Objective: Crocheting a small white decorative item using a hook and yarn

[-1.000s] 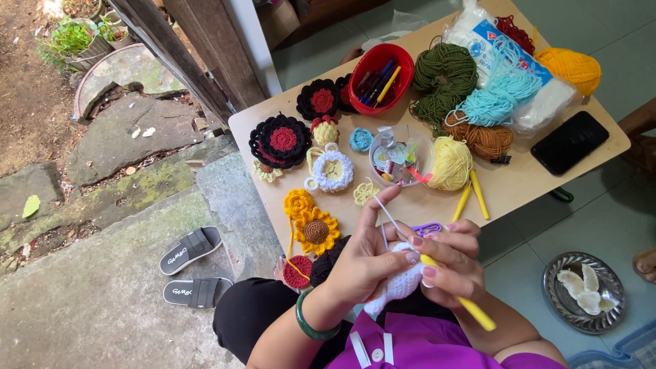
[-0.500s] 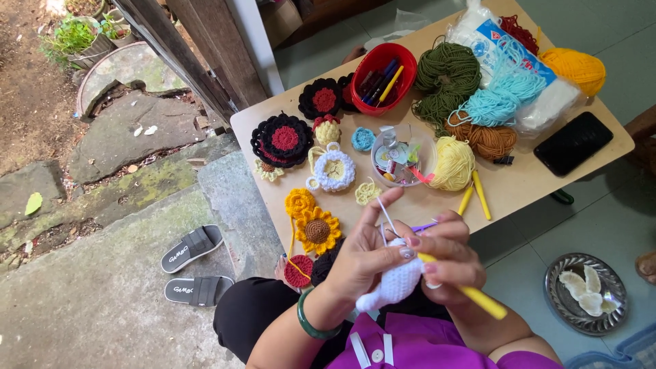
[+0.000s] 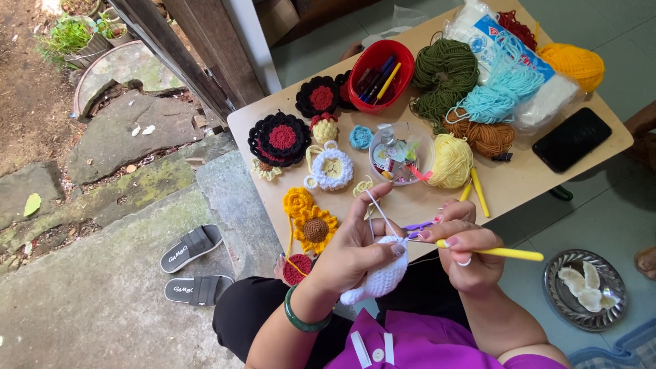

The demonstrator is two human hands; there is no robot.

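My left hand (image 3: 352,246) pinches a small white crocheted piece (image 3: 380,279) in front of my lap, with a strand of white yarn (image 3: 380,210) running up over the raised forefinger. My right hand (image 3: 463,251) grips a yellow-handled crochet hook (image 3: 499,253), its tip at the edge of the white piece and its handle pointing right. A purple clip or tool (image 3: 418,227) shows between the hands. A green bangle (image 3: 301,320) circles my left wrist.
A low wooden table (image 3: 519,181) holds crocheted flowers (image 3: 280,139), a sunflower (image 3: 314,229), a red bowl of pens (image 3: 380,65), yarn balls (image 3: 447,160), a clear bowl (image 3: 396,154) and a black phone (image 3: 570,139). Slippers (image 3: 191,265) lie left; a metal plate (image 3: 584,288) sits right.
The hook's handle has swung up from pointing down-right to lying almost level. Both hands stay on the white piece, shifted slightly.
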